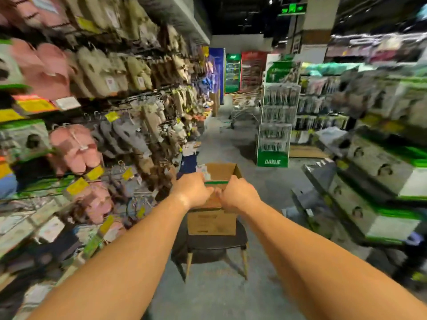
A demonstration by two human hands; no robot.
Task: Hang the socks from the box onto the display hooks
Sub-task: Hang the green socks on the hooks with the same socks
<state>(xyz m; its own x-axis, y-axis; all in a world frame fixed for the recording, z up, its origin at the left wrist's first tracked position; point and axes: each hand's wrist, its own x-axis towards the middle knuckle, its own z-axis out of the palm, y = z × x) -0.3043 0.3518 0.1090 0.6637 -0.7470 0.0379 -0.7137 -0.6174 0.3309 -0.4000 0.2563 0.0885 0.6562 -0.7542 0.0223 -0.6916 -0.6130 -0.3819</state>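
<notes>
A brown cardboard box [211, 221] stands on a dark chair [216, 244] in the shop aisle, its top flaps up. My left hand [193, 189] and my right hand [239, 194] are both closed on the near flap [213, 200] at the box's top edge, close together. A dark blue sock pack [188, 162] with a white label hangs just behind the box on the left. The display hooks [138, 125] on the left wall carry slippers and socks. The box's inside is hidden by the flap and my hands.
The left wall rack is packed with pink, beige and grey hanging goods and yellow price tags. A green and white toothbrush stand [275, 128] rises at mid-aisle right. Shelves of boxed goods [379, 172] line the right side. Grey floor runs between.
</notes>
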